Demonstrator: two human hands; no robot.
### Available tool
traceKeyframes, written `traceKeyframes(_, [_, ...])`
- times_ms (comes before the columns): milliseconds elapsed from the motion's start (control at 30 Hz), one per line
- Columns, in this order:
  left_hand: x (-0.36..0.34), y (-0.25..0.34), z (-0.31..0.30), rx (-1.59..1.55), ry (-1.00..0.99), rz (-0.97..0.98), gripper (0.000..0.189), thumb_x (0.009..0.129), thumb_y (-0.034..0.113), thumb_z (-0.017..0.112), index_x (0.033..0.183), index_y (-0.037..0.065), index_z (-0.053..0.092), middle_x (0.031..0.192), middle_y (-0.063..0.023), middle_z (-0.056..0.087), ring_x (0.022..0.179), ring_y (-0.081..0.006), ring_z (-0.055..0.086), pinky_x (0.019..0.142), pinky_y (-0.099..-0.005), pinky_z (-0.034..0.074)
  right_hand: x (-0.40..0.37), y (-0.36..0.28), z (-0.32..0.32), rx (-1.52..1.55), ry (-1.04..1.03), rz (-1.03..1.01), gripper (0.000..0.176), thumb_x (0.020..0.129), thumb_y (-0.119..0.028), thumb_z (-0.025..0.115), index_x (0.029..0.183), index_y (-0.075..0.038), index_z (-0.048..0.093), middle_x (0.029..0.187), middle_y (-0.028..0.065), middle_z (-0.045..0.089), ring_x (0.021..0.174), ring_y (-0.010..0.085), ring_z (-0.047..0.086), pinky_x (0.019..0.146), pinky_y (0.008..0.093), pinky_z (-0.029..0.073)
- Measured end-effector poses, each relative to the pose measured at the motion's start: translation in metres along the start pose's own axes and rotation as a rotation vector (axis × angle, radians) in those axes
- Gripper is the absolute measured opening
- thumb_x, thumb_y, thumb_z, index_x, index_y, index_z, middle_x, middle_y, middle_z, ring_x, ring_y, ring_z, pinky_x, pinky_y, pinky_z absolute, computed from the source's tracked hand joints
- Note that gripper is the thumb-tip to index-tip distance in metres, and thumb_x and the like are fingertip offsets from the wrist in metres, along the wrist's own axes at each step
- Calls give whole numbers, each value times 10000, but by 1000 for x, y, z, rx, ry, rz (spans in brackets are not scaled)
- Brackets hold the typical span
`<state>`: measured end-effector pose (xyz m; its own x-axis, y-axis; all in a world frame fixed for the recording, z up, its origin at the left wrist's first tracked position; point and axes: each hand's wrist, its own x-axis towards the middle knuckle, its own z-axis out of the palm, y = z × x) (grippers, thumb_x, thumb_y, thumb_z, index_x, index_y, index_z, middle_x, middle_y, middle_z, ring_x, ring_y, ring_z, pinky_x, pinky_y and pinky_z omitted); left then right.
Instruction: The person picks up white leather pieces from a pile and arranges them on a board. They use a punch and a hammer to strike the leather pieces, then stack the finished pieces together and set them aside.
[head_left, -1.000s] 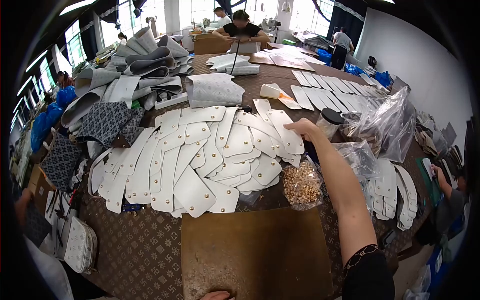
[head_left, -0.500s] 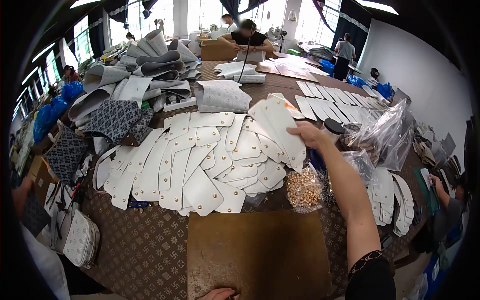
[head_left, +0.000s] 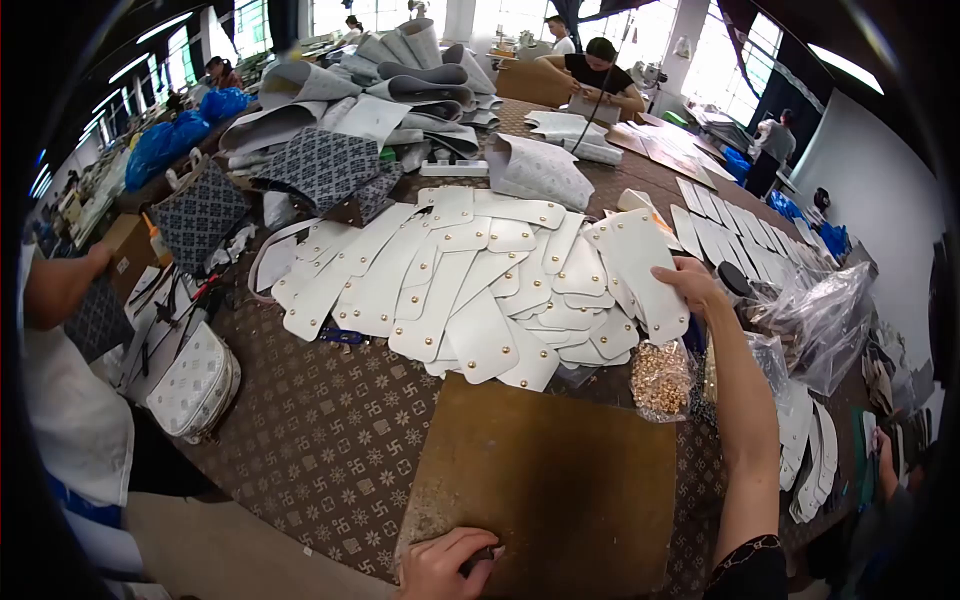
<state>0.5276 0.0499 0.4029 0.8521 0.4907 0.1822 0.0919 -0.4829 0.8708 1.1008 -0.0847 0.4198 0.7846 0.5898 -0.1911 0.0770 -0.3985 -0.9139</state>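
Note:
My right hand (head_left: pixel 692 287) reaches to the right end of a heap of white leather-like pieces (head_left: pixel 480 285) with gold studs at their ends. Its thumb and fingers pinch the edge of one white studded piece (head_left: pixel 645 270), which leans against the heap. Near the bottom edge, my left hand (head_left: pixel 445 565) rests on a brown board (head_left: pixel 545 470). Those fingers are curled around a small dark object (head_left: pixel 482 558), mostly hidden, whose kind I cannot make out. Just below the right hand lies a clear bag of gold studs (head_left: pixel 660 380).
Rolled grey sheets (head_left: pixel 400 75) and a patterned dark bag (head_left: pixel 325 165) lie behind the heap. A white patterned pouch (head_left: pixel 195 380) sits at left, beside another person's arm (head_left: pixel 60 285). Clear plastic bags (head_left: pixel 820 320) and a black-lidded jar (head_left: pixel 733 278) are at right.
The view has swung left, bringing more of my left hand into sight. My right hand still grips a piece at the heap's right end, which now looks more upright.

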Motion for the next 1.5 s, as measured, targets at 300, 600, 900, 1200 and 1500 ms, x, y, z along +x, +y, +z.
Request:
traceKeyframes(300, [142, -101, -37, 12, 321, -161, 447, 926, 253, 786, 1285, 12, 673, 1171, -166, 747, 1041, -239, 715, 918, -359, 554, -133, -74, 17, 322, 238, -284, 387, 1066, -230, 636, 1323, 54, 581, 1155, 141, 729, 953, 214, 736, 862, 360, 607])
traceKeyframes(600, [270, -153, -76, 300, 443, -516, 767, 846, 518, 776, 1389, 15, 577, 1509, -181, 470, 1265, -385, 614, 1047, -484, 513, -321, 14, 130, 667, 195, -27, 375, 1080, -173, 600, 1367, 62, 546, 1276, 159, 691, 1089, 232, 698, 966, 379, 571])
traceKeyframes(900, [298, -156, -108, 232, 293, -654, 779, 726, 447, 937, 1229, -80, 660, 1191, -216, 722, 1044, -346, 727, 877, -401, 593, -392, 80, 214, 785, 242, 106, 321, 1053, -131, 639, 1298, 75, 608, 1197, 160, 729, 1023, 237, 716, 921, 374, 579])
traceKeyframes(1200, [275, -126, -147, -339, -33, -569, 273, 970, 274, 794, 998, 25, 688, 762, -26, 674, 526, -70, 529, 447, -267, 379, -390, 70, 216, 822, 272, 88, 333, 1079, -164, 597, 1327, 57, 584, 1198, 158, 724, 1004, 230, 725, 894, 374, 593])
traceKeyframes(1500, [63, -32, -98, -654, -18, -506, 257, 1009, 218, 735, 1132, 0, 677, 867, -22, 706, 693, -88, 652, 571, -252, 515, -384, 58, 235, 745, 207, 90, 303, 1085, -145, 573, 1309, 57, 599, 1149, 133, 730, 962, 207, 726, 868, 352, 601])
